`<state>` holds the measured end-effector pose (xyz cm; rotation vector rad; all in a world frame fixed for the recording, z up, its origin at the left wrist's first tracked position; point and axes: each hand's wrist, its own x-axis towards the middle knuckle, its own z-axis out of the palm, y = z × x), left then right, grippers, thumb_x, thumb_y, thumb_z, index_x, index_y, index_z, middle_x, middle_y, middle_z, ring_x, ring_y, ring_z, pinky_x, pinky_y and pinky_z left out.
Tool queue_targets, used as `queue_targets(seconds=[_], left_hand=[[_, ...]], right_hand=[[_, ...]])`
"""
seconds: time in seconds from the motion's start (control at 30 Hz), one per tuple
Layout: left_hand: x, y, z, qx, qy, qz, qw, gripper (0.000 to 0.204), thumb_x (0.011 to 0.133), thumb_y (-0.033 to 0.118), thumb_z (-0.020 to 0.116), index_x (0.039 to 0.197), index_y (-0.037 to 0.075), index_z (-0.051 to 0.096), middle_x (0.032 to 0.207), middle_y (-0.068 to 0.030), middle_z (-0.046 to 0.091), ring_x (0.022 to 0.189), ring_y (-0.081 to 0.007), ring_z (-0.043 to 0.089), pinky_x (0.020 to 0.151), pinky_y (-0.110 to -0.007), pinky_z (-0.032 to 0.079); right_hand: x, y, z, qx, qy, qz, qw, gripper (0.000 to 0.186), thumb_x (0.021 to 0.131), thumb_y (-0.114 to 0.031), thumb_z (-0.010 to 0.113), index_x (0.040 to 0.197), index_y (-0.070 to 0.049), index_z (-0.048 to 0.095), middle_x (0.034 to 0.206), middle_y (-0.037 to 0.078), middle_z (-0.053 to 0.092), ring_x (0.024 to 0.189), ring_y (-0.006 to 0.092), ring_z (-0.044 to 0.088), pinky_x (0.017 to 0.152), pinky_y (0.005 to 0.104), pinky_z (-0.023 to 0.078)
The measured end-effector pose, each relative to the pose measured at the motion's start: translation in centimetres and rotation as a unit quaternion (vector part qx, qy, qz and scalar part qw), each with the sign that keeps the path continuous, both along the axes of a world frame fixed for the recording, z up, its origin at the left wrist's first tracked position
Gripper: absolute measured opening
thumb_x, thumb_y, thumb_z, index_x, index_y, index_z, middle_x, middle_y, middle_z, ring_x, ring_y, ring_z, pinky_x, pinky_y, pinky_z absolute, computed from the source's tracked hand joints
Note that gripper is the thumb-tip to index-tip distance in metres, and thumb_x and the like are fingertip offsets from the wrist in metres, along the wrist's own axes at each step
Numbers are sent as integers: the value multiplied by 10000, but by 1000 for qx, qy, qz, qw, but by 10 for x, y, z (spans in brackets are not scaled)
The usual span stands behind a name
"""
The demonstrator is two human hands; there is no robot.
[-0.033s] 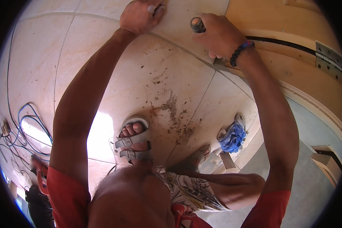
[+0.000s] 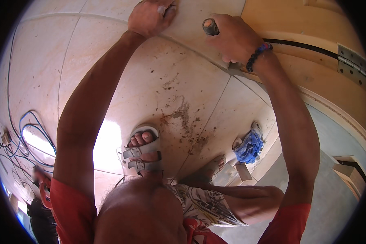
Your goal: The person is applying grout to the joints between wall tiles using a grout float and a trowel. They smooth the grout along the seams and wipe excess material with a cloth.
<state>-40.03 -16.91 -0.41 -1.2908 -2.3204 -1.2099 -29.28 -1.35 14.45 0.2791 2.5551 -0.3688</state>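
From where I stand, the handle (image 2: 210,27) juts from the thumb side of the right hand (image 2: 236,38), out over the pale floor (image 2: 122,77) beside the wooden panel (image 2: 297,20). It is a stubby, dark grey cylinder, scuffed-looking, with a brownish round face at its end; the fist hides the rest. That hand is closed firmly round it, fingers curled under, its wrist ringed by a bracelet (image 2: 254,58) of dark, round beads with a more colourful stretch. The left hand (image 2: 150,18) is at the far edge of my view, its fingers bent inward, something whitish showing by them; I can't tell whether it grips anything. The panel is smooth, honey-coloured wood, with a thin black strip (image 2: 303,45) curving over it and a grey metal hinge (image 2: 354,66), its plates pierced with round holes. Glossy tiles make up the floor, dark joints between them, brown crumbs (image 2: 181,116) and smears scattered between the hands and the feet. A blue-and-white cloth (image 2: 250,148) lies crumpled in soft folds near a small block (image 2: 243,172).
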Motion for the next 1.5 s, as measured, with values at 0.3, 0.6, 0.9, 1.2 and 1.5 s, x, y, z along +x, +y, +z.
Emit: queue_targets(seconds=[0.3, 0.6, 0.9, 1.2, 1.5], left_hand=[[-2, 2, 5, 21, -3, 4, 1000, 149, 806, 104, 566, 920, 19, 612, 924, -182, 646, 837, -387, 601, 740, -462, 500], [-2, 2, 3, 26, 13, 4, 1000, 136, 807, 104, 567, 916, 34, 609, 904, -174, 640, 834, -386, 596, 734, -466, 494], [-2, 2, 6, 27, -3, -6, 1000, 111, 796, 94, 560, 886, 38, 594, 848, -171, 614, 800, -385, 580, 713, -467, 482], [-3, 2, 4, 11, -10, -1, 1000, 146, 797, 105, 558, 916, 33, 603, 901, -171, 631, 837, -381, 584, 742, -469, 481], [-4, 2, 6, 9, 3, -13, 1000, 164, 801, 94, 554, 941, 31, 611, 925, -174, 641, 848, -384, 592, 755, -466, 492]], right_hand=[[1, -7, 8, 6, 5, 9, 1000, 257, 800, -205, 564, 885, 26, 638, 696, 201, 661, 716, 343, 672, 727, 426, 539], [-4, -13, 8, -9, -22, -16, 1000, 219, 799, -175, 577, 891, 21, 611, 657, 163, 645, 589, 271, 652, 617, 373, 536], [2, -11, 2, 15, 21, 25, 999, 228, 781, -163, 557, 854, 36, 641, 626, 180, 648, 577, 271, 671, 644, 376, 554], [-19, 0, 20, -18, -59, -81, 995, 168, 802, -183, 586, 799, -33, 510, 598, 38, 519, 445, 135, 517, 413, 290, 442], [-19, 4, 24, -60, -49, -117, 990, 157, 795, -185, 583, 788, -47, 509, 588, 26, 494, 440, 122, 500, 399, 278, 418]])
